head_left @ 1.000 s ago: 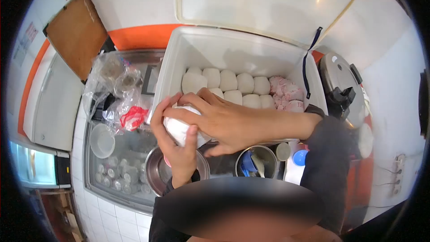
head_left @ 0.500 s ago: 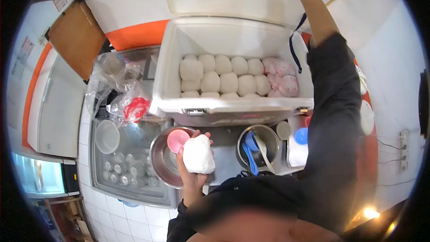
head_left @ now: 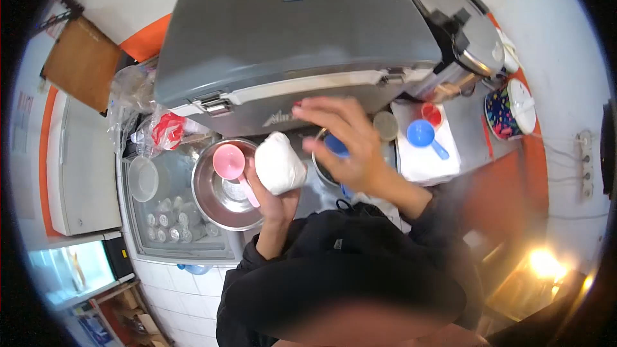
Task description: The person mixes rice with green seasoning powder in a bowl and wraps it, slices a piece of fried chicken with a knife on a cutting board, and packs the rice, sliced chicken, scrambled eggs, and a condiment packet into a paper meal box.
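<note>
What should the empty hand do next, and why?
Perhaps the right hand should move over and steady the white bundle: the left hand holds it alone, the right looks open and free, and the grey lid is down.

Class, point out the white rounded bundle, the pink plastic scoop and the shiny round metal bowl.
White rounded bundle (head_left: 280, 164): head view, middle of its visible surface.
Pink plastic scoop (head_left: 229, 162): head view, inside its round cup.
Shiny round metal bowl (head_left: 205, 194): head view, bare inner wall, picture's left side.
</note>
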A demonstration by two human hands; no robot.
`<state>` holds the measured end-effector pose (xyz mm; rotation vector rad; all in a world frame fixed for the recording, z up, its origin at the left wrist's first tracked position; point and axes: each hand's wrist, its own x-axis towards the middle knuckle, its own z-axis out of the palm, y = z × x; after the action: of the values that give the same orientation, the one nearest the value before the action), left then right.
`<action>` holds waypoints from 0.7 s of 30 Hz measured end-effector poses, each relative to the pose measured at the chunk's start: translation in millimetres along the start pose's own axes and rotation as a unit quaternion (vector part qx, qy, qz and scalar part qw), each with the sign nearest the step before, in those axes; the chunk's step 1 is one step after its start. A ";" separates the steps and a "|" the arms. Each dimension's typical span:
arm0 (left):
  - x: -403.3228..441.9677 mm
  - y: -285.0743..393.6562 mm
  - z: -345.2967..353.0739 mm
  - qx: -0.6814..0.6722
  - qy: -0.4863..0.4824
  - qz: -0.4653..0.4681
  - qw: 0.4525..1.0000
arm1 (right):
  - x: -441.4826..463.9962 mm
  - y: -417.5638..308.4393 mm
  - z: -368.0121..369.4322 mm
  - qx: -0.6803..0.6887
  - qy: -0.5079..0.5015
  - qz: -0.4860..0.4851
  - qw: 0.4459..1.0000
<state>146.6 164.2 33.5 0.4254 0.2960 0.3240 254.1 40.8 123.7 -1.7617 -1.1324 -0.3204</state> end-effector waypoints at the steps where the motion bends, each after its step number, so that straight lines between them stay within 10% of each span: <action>1: -0.4 -7.4 -12.1 -0.017 -0.001 0.002 1.000 | -22.3 -7.0 0.3 0.058 -0.024 0.074 0.995; 6: -8.6 -58.2 -14.3 0.244 -0.003 0.072 0.967 | -107.4 12.7 27.9 0.496 0.120 0.398 0.763; 16: 13.1 -107.6 -16.6 0.237 -0.155 -0.244 0.927 | -161.3 42.5 -17.3 0.328 0.171 0.375 0.850; 18: 13.7 -118.3 -24.9 0.220 -0.163 -0.262 0.925 | -176.8 49.4 -25.2 0.340 0.159 0.420 0.826; 20: 14.6 -125.3 -13.9 0.366 -0.198 -0.263 0.870 | -191.3 58.5 -30.2 0.540 0.209 0.500 0.644; 21: 11.7 -131.6 -4.2 0.384 -0.196 -0.237 0.871 | -203.0 65.5 -32.8 0.531 0.197 0.507 0.650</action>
<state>187.8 56.6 -31.4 1.1630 0.1083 -0.3920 207.8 -103.2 -30.2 -0.8850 0.1909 0.5591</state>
